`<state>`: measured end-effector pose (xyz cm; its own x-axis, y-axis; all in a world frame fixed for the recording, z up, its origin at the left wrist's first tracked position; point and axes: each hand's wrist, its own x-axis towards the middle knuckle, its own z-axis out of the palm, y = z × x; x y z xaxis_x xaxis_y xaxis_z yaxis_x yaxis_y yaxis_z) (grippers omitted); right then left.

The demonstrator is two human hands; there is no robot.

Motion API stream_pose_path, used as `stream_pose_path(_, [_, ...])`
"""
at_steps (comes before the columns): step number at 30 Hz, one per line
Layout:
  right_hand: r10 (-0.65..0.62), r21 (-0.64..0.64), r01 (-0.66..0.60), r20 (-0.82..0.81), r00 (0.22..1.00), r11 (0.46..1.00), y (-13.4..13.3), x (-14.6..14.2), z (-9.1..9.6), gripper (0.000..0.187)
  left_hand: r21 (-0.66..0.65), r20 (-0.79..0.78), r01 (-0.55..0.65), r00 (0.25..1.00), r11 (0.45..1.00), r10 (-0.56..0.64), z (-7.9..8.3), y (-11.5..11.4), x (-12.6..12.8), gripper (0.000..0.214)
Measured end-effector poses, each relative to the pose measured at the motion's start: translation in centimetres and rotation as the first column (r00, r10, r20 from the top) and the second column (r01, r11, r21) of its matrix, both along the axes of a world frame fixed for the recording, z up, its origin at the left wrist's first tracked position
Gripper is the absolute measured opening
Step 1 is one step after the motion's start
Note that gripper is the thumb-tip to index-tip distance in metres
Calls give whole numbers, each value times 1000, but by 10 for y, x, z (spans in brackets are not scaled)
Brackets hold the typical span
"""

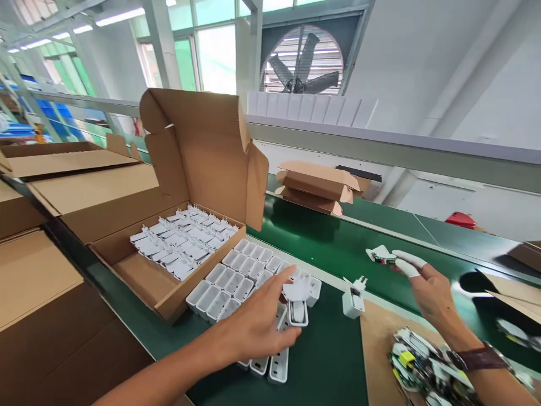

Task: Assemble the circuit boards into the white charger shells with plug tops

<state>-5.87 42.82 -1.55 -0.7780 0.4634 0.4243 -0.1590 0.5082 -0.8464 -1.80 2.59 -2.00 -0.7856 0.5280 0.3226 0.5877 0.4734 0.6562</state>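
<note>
Two hands work over a green bench (329,361), where a pale strip (333,282) divides it from the glossy green surface (406,287) beyond. Green bench lies between the block of white cases (226,287) and the near edge of a brown sheet (374,349), leaving room for a hand to pass. On the other side the margin is tight: the cases stand close along the wall of an open carton (200,299), its lid raised. The glossy surface gives the right hand (429,287) wide room on its near and far sides.

That hand, two fingertips in white covers, pinches one board (382,257) above the glossy surface. The left hand (262,321) spreads thumb and forefinger about one filled case (298,313) at the block's edge; whether it grips cannot be told.

Counted: one carton open beside the block, holding rows of white parts (186,239), too overlapped to number; one case with a plug (354,301) standing apart near the strip; one heap of boards (426,366) on the sheet, its pieces too tangled to count; one strap (482,359) on the right wrist. The cases number well over a dozen, some hidden by the left arm.
</note>
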Motion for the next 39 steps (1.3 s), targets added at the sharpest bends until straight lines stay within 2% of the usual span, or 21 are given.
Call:
stream_pose_path(3, [51,-253,-66,-66,997,965,-8,47,20,34,6,26,15,1000,1000,-15,13,17,-12,98])
stream_pose_path(6, [144,-262,-134,17,989,956,-26,96,27,35,-8,117,88,989,996,-87,28,47,-27,99])
stream_pose_path(9, [269,-138,-248,168,948,959,-51,138,14,30,-105,209,213,960,971,-188,33,84,-45,106])
stream_pose_path(13, [390,91,-412,192,901,907,-85,177,-22,18,-186,229,284,943,941,-239,20,129,-62,115])
stream_pose_path(15, [390,282,-435,203,898,855,-99,190,-40,17,-210,233,293,942,933,-243,11,144,-66,117])
stream_pose_path(17, [387,455,-440,209,898,774,-108,200,-51,21,-219,243,299,938,929,-245,3,154,-65,116])
stream_pose_path(21, [391,638,-462,261,882,616,-114,213,-54,37,-178,262,284,937,942,-233,-4,159,-61,113])
stream_pose_path(23, [355,662,-503,358,863,556,-110,218,-48,58,-134,269,260,938,956,-218,-1,155,-60,113])
stream_pose_path(25, [308,635,-579,494,813,510,-104,222,-41,78,-86,263,227,944,970,-197,6,144,-57,111])
stream_pose_path(27, [255,593,-644,609,751,482,-98,226,-36,86,-44,244,194,953,980,-178,17,124,-51,103])
stream_pose_path(29, [221,568,-670,661,717,478,-95,228,-34,87,-22,218,181,961,983,-172,31,96,-40,87])
stream_pose_path(32, [219,547,-655,656,722,521,-96,226,-37,79,-86,82,216,974,973,-209,43,47,-20,53])
stream_pose_path(35, [262,539,-647,622,737,540,-96,225,-45,71,-252,-105,291,940,923,-325,32,4,2,26])
stream_pose_path(37, [305,555,-640,579,756,532,-94,225,-50,67,-358,-215,295,897,886,-385,11,-16,15,20])
stream_pose_path(39, [338,579,-611,516,787,541,-93,225,-54,61,-431,-316,263,852,864,-417,-14,-26,26,23])
